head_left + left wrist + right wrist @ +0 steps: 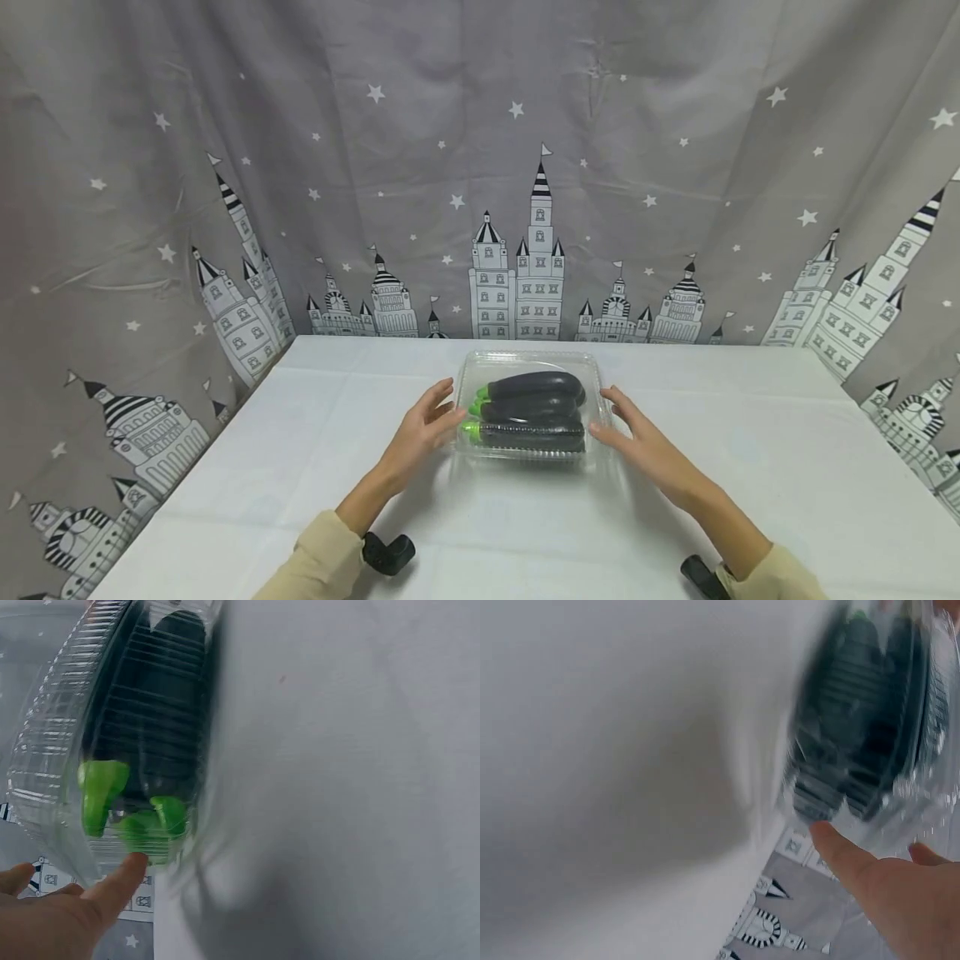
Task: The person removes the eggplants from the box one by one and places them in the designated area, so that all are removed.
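Observation:
A clear plastic clamshell box (pixel 532 360) with ridged walls lies on the white table, holding three dark eggplants (pixel 528 408) with bright green stem ends pointing left. My left hand (pixel 420 433) is at the box's left end, fingers spread and thumb tip right at the wall. In the left wrist view a fingertip (pixel 135 862) is beside the green stems (pixel 101 791). On the other end is my right hand (pixel 648 450), its fingers extended along the right wall. A fingertip (pixel 823 831) shows right at the box's edge in the right wrist view.
The white-covered table (pixel 525 533) reaches back to a grey curtain (pixel 420 167) printed with castles and stars. Black wrist devices (pixel 388 554) sit by both beige sleeves (pixel 318 558).

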A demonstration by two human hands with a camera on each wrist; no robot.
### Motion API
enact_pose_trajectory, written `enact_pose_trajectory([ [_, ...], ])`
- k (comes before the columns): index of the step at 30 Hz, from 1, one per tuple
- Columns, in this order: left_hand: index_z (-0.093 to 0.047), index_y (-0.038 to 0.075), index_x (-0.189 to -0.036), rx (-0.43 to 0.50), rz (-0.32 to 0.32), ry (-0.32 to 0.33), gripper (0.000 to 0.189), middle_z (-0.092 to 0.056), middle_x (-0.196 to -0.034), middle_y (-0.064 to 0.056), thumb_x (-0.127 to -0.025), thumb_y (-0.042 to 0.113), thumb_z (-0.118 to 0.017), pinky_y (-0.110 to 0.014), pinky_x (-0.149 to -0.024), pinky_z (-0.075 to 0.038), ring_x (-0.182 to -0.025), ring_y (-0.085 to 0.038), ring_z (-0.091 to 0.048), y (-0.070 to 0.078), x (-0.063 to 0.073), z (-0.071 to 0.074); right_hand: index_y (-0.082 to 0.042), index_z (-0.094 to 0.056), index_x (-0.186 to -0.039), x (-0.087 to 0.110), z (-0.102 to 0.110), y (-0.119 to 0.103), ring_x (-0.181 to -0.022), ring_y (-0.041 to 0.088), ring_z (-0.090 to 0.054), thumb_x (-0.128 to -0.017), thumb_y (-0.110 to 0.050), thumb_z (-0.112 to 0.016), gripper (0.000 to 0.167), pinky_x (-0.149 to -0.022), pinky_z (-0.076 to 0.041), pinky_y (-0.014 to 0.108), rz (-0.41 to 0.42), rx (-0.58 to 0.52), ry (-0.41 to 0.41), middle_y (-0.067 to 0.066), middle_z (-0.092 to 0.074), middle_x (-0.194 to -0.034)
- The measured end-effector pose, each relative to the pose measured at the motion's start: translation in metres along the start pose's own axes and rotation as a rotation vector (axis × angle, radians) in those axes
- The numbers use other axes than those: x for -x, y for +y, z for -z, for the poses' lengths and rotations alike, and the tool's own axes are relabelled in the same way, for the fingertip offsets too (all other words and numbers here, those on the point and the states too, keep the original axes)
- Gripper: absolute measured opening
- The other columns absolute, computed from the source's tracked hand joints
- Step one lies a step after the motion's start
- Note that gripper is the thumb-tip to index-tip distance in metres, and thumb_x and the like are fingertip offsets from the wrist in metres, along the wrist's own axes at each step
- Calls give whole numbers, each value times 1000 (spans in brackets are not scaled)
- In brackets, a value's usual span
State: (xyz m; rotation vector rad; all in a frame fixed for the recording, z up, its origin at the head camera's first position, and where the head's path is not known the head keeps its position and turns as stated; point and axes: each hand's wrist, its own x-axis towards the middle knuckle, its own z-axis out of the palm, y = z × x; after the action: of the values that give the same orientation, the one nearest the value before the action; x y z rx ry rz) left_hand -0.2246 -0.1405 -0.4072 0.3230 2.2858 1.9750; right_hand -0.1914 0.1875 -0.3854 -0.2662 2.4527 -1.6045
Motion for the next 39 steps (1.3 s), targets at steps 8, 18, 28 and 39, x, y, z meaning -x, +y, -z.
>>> enact_pose_trajectory([
  [8,-10,14,-160,-65,-17,-72,102,-10,-164,-10,-84,26,-77,-59,-111,-23,-144,-38,-24,-9,6,-2,-27,3,-159,5,-12,10,-147,42,7,-91,-35,-68,99,-108,-7,70,-13,-114,-41,19,5,-163],
  [18,10,15,-158,-171,12,-113,128,-4,-163,-19,-75,27,-87,-64,-112,-3,-148,-38,-6,-12,9,-9,-22,2,-160,5,-17,11,-146,46,-1,-83,-27,-78,111,-111,-13,63,-15,-83,-26,25,1,-162],
  [28,5,10,-159,-180,16,-61,124,0,-164,-15,-75,23,-87,-60,-114,-6,-148,-37,-9,-13,7,-12,-21,-2,-160,5,-18,13,-146,47,-9,-82,-21,-80,110,-112,-20,58,8,-116,-3,29,-9,-159],
  [39,2,10,-159,-137,12,-43,120,0,-165,-12,-77,19,-86,-60,-113,-16,-145,-40,-21,-17,5,-14,-17,-2,-160,7,-15,18,-143,49,-16,-86,-9,-74,103,-108,-30,58,54,-114,0,25,-6,-161],
])
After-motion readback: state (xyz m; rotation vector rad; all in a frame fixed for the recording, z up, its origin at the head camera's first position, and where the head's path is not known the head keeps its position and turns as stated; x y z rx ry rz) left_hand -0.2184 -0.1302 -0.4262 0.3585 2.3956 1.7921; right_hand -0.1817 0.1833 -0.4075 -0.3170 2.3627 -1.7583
